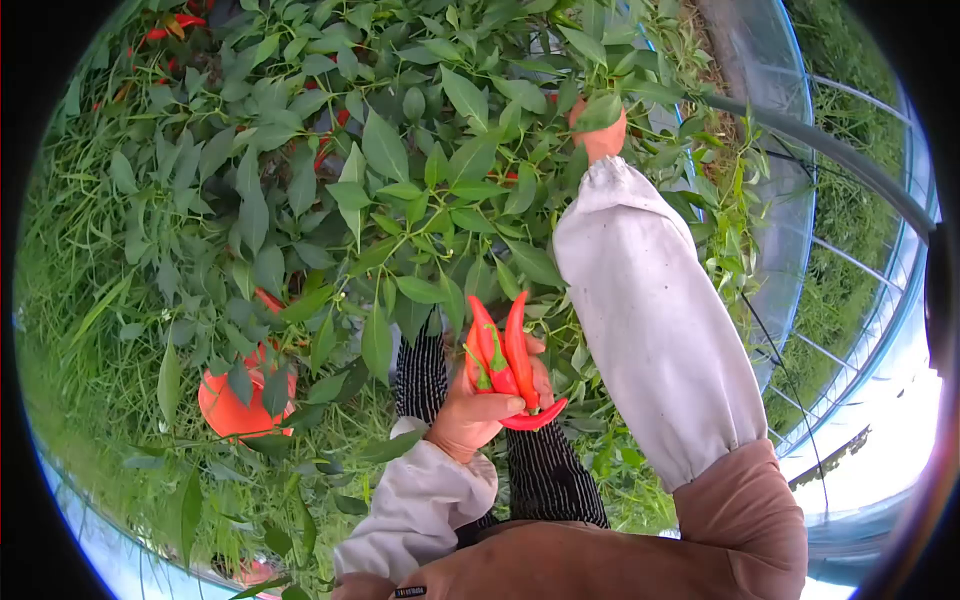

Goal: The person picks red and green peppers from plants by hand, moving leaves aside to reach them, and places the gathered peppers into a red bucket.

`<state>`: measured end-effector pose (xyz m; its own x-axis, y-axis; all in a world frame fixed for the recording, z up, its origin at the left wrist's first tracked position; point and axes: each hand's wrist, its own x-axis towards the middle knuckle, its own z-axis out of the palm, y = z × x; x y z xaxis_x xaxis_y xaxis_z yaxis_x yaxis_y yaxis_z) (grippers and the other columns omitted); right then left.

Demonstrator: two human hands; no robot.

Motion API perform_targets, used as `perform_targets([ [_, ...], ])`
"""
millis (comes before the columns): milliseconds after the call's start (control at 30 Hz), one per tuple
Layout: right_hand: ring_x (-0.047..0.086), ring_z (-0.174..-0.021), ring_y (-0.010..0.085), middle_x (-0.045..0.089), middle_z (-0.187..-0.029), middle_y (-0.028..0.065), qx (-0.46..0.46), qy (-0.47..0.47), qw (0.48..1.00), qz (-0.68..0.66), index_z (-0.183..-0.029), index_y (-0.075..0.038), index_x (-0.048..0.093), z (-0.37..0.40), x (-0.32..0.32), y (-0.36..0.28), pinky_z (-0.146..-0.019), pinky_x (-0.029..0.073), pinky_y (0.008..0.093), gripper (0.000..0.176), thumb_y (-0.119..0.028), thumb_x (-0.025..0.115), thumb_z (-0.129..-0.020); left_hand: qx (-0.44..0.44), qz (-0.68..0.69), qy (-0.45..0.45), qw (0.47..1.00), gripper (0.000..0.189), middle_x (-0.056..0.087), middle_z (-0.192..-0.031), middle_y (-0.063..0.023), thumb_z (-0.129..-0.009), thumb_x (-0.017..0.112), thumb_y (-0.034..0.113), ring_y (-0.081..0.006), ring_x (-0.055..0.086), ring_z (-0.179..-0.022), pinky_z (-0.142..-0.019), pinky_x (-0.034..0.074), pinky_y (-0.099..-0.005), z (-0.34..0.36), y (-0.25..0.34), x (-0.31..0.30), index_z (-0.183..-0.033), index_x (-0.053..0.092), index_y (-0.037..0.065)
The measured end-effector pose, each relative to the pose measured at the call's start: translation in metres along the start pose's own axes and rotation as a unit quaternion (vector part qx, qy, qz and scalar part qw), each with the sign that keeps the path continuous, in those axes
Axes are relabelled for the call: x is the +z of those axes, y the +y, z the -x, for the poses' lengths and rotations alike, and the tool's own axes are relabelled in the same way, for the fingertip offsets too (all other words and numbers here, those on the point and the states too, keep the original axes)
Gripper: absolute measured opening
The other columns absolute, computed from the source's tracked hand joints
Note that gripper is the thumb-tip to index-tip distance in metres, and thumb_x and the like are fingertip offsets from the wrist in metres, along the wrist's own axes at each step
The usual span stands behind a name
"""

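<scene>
Several red chili peppers (515, 350) lie bunched in my left hand (468, 415). Its thumb presses across them, and some show green stems. One curved pepper sticks out sideways below the others. My right hand (600, 133) reaches forward into the pepper plants (450, 190). A leaf covers part of it and its fingers are hidden among the foliage, so whether it holds anything does not show. White sleeve covers (650, 300) wrap both forearms.
A red bucket (245, 400) stands in the grass at the left, partly behind leaves. More red peppers (330, 140) hang among the foliage. On the right, a dark pipe (830, 140) crosses in front of clear plastic sheeting (790, 250).
</scene>
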<state>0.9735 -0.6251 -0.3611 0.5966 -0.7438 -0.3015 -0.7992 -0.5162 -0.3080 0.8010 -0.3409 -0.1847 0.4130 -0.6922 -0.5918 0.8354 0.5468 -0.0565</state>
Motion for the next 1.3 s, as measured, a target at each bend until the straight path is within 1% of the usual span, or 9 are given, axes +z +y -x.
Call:
perform_targets([
  [167, 0.061, -0.054, 0.0162, 0.066, -0.068, 0.0095, 0.038, -0.052, 0.976, -0.207, -0.079, 0.001, 0.066, -0.002, -0.026, 0.015, -0.048, 0.046, 0.0281, 0.007, -0.006, 0.065, -0.077, -0.001, 0.034, -0.007, 0.999, 0.059, 0.063, -0.092, -0.0126, -0.064, 0.072, 0.004, -0.0276, 0.062, -0.086, -0.08, 0.05, -0.0419, 0.017, 0.021, -0.002, -0.118, 0.049, 0.0],
  [400, 0.057, -0.05, 0.0121, 0.065, -0.066, 0.0048, 0.117, -0.152, 0.969, -0.157, -0.08, 0.0, 0.067, 0.016, -0.073, 0.012, -0.044, 0.04, 0.0247, 0.014, -0.014, 0.066, -0.084, 0.027, 0.041, -0.022, 0.999, 0.054, 0.063, -0.092, -0.0109, -0.064, 0.067, 0.001, -0.0254, 0.063, -0.089, -0.086, 0.05, -0.0399, 0.03, 0.056, 0.004, -0.116, 0.051, 0.002],
  [500, 0.051, -0.049, 0.0083, 0.06, -0.063, 0.0005, 0.186, -0.214, 0.933, -0.221, -0.078, -0.005, 0.063, 0.02, -0.084, 0.004, -0.041, 0.035, 0.0232, 0.014, -0.017, 0.067, -0.086, 0.044, 0.015, -0.023, 0.999, 0.056, 0.063, -0.099, -0.0155, -0.062, 0.067, 0.004, -0.0319, 0.063, -0.096, -0.09, 0.048, -0.0452, 0.042, 0.065, 0.002, -0.116, 0.052, 0.003],
  [567, 0.045, -0.049, 0.0067, 0.053, -0.062, -0.0028, 0.291, -0.325, 0.809, -0.395, -0.079, -0.009, 0.061, 0.033, -0.105, 0.001, -0.041, 0.031, 0.0218, 0.013, -0.017, 0.065, -0.089, 0.063, 0.01, -0.033, 0.997, 0.056, 0.061, -0.11, -0.0185, -0.062, 0.068, 0.004, -0.0351, 0.06, -0.106, -0.095, 0.045, -0.0467, 0.046, 0.07, 0.001, -0.116, 0.053, 0.004],
  [633, 0.041, -0.049, 0.0033, 0.05, -0.061, -0.0068, 0.244, -0.354, 0.759, -0.489, -0.084, -0.011, 0.057, 0.075, -0.138, -0.031, -0.044, 0.03, 0.0184, 0.014, -0.02, 0.062, -0.093, 0.09, 0.005, -0.036, 0.995, 0.055, 0.058, -0.12, -0.0215, -0.062, 0.068, 0.004, -0.0383, 0.056, -0.115, -0.1, 0.042, -0.0482, 0.047, 0.076, 0.006, -0.115, 0.054, 0.004],
  [767, 0.048, -0.054, 0.0079, 0.057, -0.066, 0.001, -0.035, -0.228, 0.864, -0.448, -0.085, -0.004, 0.061, 0.204, -0.174, -0.107, -0.049, 0.036, 0.0193, 0.015, -0.017, 0.065, -0.092, 0.204, 0.022, -0.031, 0.978, 0.055, 0.037, -0.146, -0.0269, -0.059, 0.07, 0.005, -0.0444, 0.033, -0.137, -0.114, 0.023, -0.051, 0.044, 0.092, 0.026, -0.112, 0.058, 0.005],
  [933, 0.059, -0.061, 0.0096, 0.067, -0.079, 0.0064, -0.379, -0.255, 0.856, -0.242, -0.1, 0.001, 0.067, 0.298, -0.173, -0.14, -0.052, 0.04, 0.0194, 0.024, -0.014, 0.075, -0.083, 0.275, 0.076, -0.075, 0.956, 0.062, 0.05, -0.131, -0.0206, -0.06, 0.073, 0.008, -0.0428, 0.048, -0.126, -0.092, 0.05, -0.0479, 0.072, 0.138, 0.044, -0.119, 0.053, 0.01],
  [1167, 0.058, -0.063, 0.0075, 0.065, -0.076, 0.0033, -0.173, -0.359, 0.859, -0.322, -0.108, 0.001, 0.067, 0.273, -0.17, -0.139, -0.056, 0.044, 0.0193, 0.024, -0.012, 0.07, -0.088, 0.593, -0.007, -0.063, 0.803, 0.051, 0.05, -0.123, -0.011, -0.073, 0.075, 0.012, -0.0246, 0.047, -0.115, -0.084, 0.046, -0.0348, 0.211, 0.245, 0.02, -0.118, 0.054, 0.005],
  [1300, 0.056, -0.062, 0.0063, 0.063, -0.074, 0.001, -0.126, -0.356, 0.884, -0.276, -0.107, -0.001, 0.067, 0.224, -0.164, -0.096, -0.057, 0.045, 0.0198, 0.018, -0.012, 0.065, -0.093, 0.628, -0.002, 0.205, 0.751, 0.036, 0.055, -0.124, -0.0188, -0.084, 0.065, 0.007, -0.0357, 0.049, -0.122, -0.094, 0.045, -0.0458, 0.32, 0.265, -0.076, -0.117, 0.053, 0.001],
])
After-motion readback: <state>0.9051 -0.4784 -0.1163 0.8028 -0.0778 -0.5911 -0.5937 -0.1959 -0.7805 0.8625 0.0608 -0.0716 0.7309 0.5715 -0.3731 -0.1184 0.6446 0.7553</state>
